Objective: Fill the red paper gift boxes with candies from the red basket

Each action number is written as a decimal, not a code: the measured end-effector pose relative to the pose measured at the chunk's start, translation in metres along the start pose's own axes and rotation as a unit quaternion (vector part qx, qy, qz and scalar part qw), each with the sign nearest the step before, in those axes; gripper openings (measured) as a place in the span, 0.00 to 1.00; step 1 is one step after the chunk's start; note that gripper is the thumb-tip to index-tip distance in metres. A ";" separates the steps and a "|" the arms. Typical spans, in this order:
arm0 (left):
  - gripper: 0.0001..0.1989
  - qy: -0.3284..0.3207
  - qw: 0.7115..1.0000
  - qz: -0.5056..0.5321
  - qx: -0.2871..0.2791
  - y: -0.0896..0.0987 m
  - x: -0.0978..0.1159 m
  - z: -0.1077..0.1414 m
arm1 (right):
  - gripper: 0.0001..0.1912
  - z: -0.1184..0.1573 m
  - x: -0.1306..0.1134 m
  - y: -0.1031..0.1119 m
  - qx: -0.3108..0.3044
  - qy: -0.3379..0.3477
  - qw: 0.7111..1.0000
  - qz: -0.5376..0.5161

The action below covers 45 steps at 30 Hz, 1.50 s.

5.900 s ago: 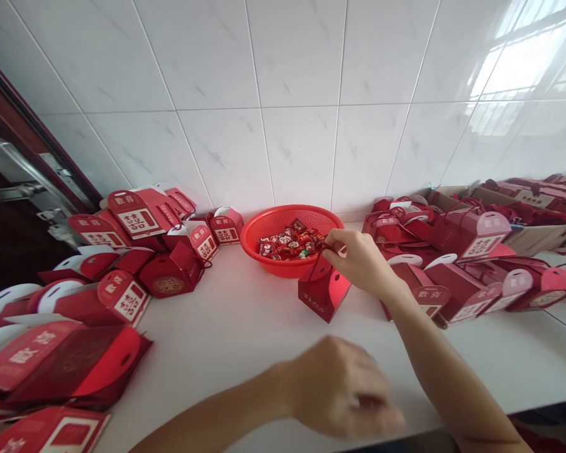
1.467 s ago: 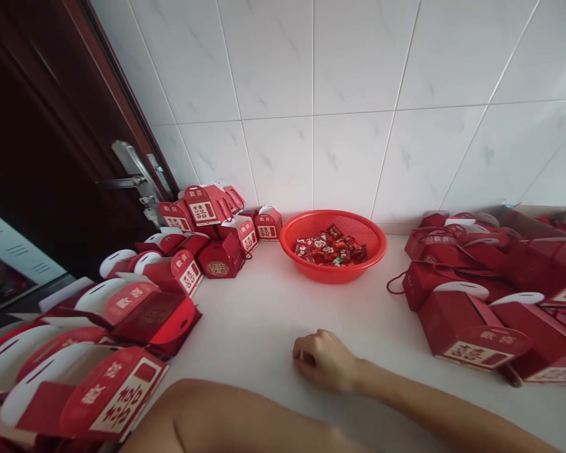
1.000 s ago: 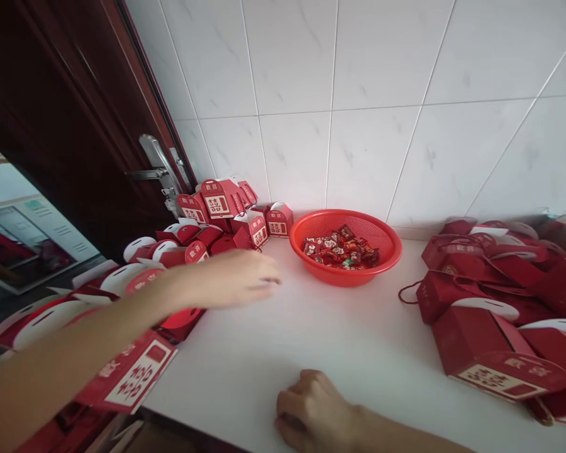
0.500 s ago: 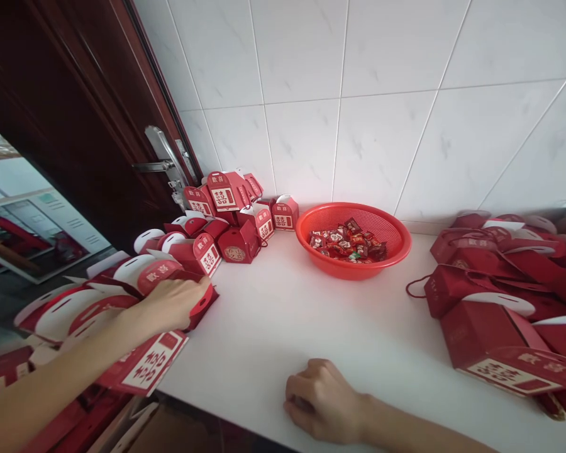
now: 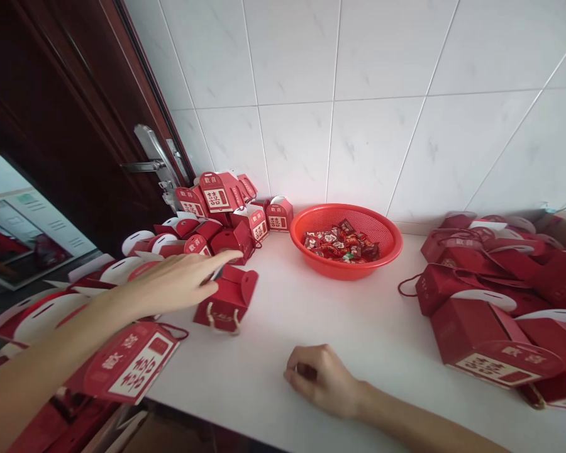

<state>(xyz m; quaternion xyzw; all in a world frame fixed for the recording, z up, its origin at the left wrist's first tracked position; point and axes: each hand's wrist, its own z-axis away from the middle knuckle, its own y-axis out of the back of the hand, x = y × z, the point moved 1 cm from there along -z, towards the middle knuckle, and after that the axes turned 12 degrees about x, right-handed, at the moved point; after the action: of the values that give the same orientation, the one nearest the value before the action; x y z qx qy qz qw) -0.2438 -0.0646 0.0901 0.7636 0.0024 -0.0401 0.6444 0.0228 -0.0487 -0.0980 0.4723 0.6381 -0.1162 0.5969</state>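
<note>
My left hand (image 5: 186, 283) reaches over the boxes on the left, its thumb and forefinger around the left flap of a red gift box (image 5: 227, 299). That box stands tilted on the white table, with a gold cord handle on its near side; the fingers partly hide its left end. Below the forearm is another red gift box (image 5: 134, 362) with a white label and a dark red cord. My right hand (image 5: 327, 380) rests on the table, loosely curled closed, with nothing visible in its fingers. Farther back stands a red plastic basket (image 5: 346, 267) holding small red-wrapped candies (image 5: 344, 242).
More red boxes (image 5: 219, 192) are heaped along the left by the wall and the dark door (image 5: 70, 119). Another pile of red boxes (image 5: 490, 333) covers the right side. The white table (image 5: 264, 365) ends at its near edge, and a tiled wall (image 5: 377, 138) rises behind.
My left hand has moved right with a red gift box, bringing it out from the left pile onto the bare tabletop. My right hand has stayed nearly in place. The view has shifted slightly.
</note>
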 end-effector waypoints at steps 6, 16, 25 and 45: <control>0.21 -0.166 0.985 0.045 0.027 -0.009 0.041 -0.023 | 0.08 -0.025 -0.023 0.051 0.241 0.075 0.968 -0.010; 0.27 -0.322 0.945 0.005 0.057 -0.041 0.096 -0.059 | 0.12 -0.039 -0.049 0.113 0.195 0.081 0.972 0.102; 0.24 -0.293 0.950 0.109 -0.012 -0.056 0.100 -0.077 | 0.16 -0.042 -0.047 0.120 0.114 0.053 0.983 0.130; 0.24 -0.223 0.945 0.187 -0.149 -0.049 0.114 -0.090 | 0.10 -0.038 -0.059 0.131 -0.088 0.057 0.978 0.182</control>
<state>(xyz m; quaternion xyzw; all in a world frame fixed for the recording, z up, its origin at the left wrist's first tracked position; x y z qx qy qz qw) -0.1278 0.0272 0.0501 0.6169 -0.2782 -0.0869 0.7311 0.0855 0.0203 0.0173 0.5317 0.5820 0.0784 0.6102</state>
